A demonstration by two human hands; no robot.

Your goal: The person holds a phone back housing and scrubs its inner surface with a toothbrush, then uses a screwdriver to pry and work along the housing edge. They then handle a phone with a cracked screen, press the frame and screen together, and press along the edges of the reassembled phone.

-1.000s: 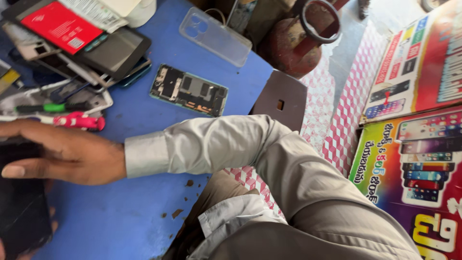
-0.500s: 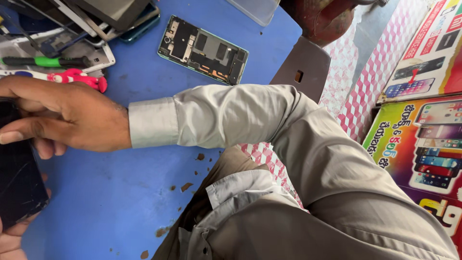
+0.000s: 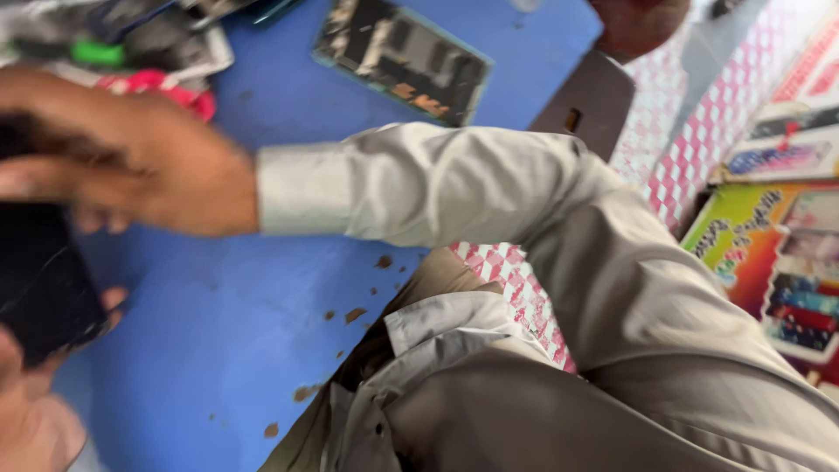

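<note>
My right hand reaches across from the right in a grey sleeve, and its fingers lie over the top end of a black phone at the left edge. Motion blurs the hand. At the bottom left corner my left hand holds the phone from underneath, with the thumb showing at the phone's right side. Both hands are over a blue table.
An opened phone with its circuit board bare lies at the far side of the table. A red-handled screwdriver and a green-handled tool lie behind my right hand. Brown specks dot the table. A colourful poster is at the right.
The view has dropped and closed in, so the table's far things have slid up and partly out of frame. My right hand stays on the black phone and is now blurred by motion.
</note>
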